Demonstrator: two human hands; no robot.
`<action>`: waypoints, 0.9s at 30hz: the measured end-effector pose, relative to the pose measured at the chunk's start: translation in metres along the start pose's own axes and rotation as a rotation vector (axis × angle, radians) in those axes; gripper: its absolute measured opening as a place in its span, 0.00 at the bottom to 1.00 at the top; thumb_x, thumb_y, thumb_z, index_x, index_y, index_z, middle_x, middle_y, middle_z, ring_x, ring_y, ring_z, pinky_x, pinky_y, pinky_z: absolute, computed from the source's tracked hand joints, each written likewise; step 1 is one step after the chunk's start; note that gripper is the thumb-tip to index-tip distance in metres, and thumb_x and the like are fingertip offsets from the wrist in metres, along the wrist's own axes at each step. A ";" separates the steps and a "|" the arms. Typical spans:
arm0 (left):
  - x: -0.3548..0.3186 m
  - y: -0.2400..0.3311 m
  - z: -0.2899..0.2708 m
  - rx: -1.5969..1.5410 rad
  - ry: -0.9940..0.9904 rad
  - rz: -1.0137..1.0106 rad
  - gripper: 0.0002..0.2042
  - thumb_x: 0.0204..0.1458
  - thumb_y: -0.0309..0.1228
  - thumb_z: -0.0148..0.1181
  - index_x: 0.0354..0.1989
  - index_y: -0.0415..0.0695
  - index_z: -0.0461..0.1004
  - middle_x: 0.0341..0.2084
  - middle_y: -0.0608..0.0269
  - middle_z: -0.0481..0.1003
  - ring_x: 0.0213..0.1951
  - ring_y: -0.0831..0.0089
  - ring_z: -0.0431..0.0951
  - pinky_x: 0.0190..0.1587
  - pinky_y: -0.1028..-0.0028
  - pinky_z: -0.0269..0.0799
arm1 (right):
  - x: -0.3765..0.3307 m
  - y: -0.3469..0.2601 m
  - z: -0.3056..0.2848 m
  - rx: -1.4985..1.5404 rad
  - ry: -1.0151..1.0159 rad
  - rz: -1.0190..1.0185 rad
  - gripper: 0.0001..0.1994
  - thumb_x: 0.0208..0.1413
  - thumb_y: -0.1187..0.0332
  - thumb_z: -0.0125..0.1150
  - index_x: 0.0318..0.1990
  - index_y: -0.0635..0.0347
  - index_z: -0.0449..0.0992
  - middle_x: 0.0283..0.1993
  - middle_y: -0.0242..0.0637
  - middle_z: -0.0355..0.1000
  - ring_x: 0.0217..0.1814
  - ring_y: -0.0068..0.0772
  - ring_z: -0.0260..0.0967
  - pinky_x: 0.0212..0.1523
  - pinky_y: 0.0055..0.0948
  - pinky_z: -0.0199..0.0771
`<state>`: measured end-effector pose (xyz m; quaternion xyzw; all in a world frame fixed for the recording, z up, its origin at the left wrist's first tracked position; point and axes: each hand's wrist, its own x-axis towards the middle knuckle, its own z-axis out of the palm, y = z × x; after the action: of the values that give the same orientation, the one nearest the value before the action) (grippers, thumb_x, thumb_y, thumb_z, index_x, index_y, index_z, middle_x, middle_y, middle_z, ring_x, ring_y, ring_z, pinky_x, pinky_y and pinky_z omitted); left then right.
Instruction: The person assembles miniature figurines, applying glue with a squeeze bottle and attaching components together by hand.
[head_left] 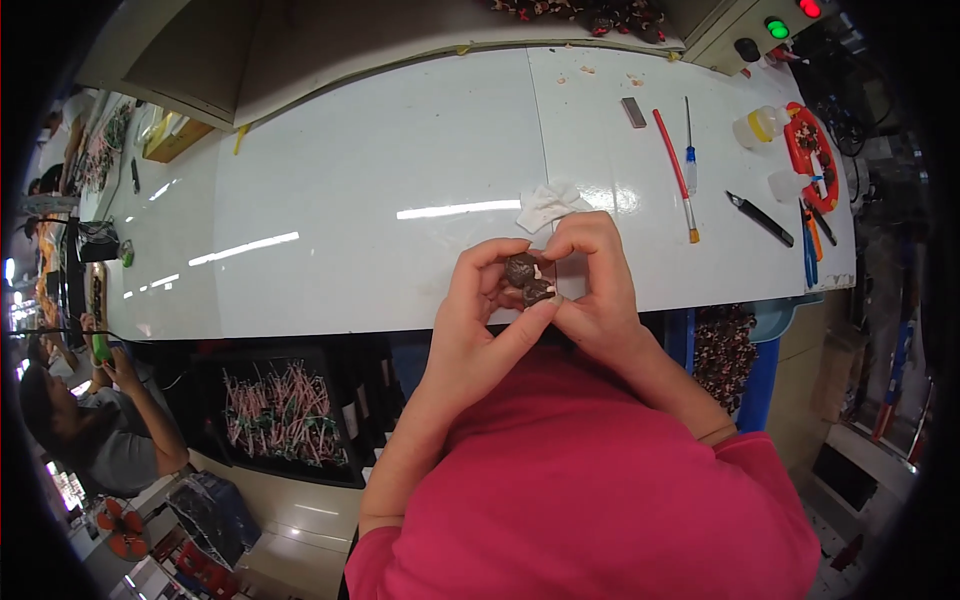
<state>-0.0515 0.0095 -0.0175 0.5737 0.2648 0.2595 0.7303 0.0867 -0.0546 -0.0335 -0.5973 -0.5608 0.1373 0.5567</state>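
A small dark brown piece with two rounded lumps and pale pink bits is held just above the table's front edge. My left hand curls around its left side, with the thumb along its lower edge. From the other side my right hand grips it, the thumb at the lower lump and the index finger bent near the top. My fingers hide part of the piece. A crumpled white tissue lies on the table just beyond my hands.
On the white table, to the right, lie a grey block, red-handled brush, screwdriver, black knife, pliers, bottles and red tray. A wire-filled crate and another person are at left.
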 end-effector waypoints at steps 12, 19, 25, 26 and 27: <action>0.012 0.000 -0.016 -0.144 -0.142 -0.078 0.24 0.51 0.22 0.59 0.56 0.38 0.59 0.46 0.60 0.68 0.48 0.75 0.70 0.51 0.75 0.66 | 0.004 0.007 0.001 0.035 0.019 -0.025 0.19 0.36 0.82 0.62 0.39 0.59 0.66 0.39 0.38 0.62 0.42 0.38 0.61 0.40 0.30 0.66; 0.009 0.005 -0.031 -0.082 -0.122 -0.053 0.23 0.52 0.23 0.57 0.56 0.38 0.59 0.47 0.58 0.68 0.48 0.74 0.71 0.50 0.74 0.68 | 0.014 0.009 0.013 0.008 -0.048 -0.088 0.20 0.35 0.80 0.61 0.40 0.59 0.66 0.39 0.40 0.61 0.43 0.41 0.60 0.42 0.32 0.65; 0.017 0.012 -0.014 -0.165 -0.251 0.030 0.22 0.50 0.26 0.57 0.54 0.39 0.61 0.41 0.58 0.70 0.44 0.74 0.72 0.48 0.74 0.68 | -0.011 0.026 -0.008 0.085 -0.004 0.081 0.25 0.44 0.58 0.68 0.44 0.58 0.61 0.48 0.38 0.54 0.52 0.35 0.56 0.56 0.32 0.57; 0.016 0.010 -0.013 -0.113 -0.240 0.054 0.21 0.50 0.27 0.56 0.53 0.38 0.61 0.41 0.57 0.70 0.42 0.74 0.72 0.47 0.74 0.68 | -0.010 0.020 -0.007 0.117 0.003 0.091 0.25 0.44 0.58 0.68 0.44 0.58 0.61 0.47 0.37 0.53 0.51 0.33 0.56 0.54 0.29 0.58; 0.010 0.011 -0.009 -0.070 -0.238 0.074 0.21 0.50 0.27 0.56 0.53 0.37 0.61 0.41 0.56 0.70 0.41 0.73 0.72 0.46 0.74 0.69 | -0.014 0.016 -0.006 0.156 -0.035 0.052 0.25 0.44 0.58 0.68 0.44 0.58 0.61 0.47 0.37 0.53 0.51 0.33 0.56 0.54 0.29 0.58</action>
<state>-0.0515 0.0252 -0.0091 0.5841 0.1456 0.2256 0.7660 0.0953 -0.0653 -0.0510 -0.5639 -0.5423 0.2056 0.5879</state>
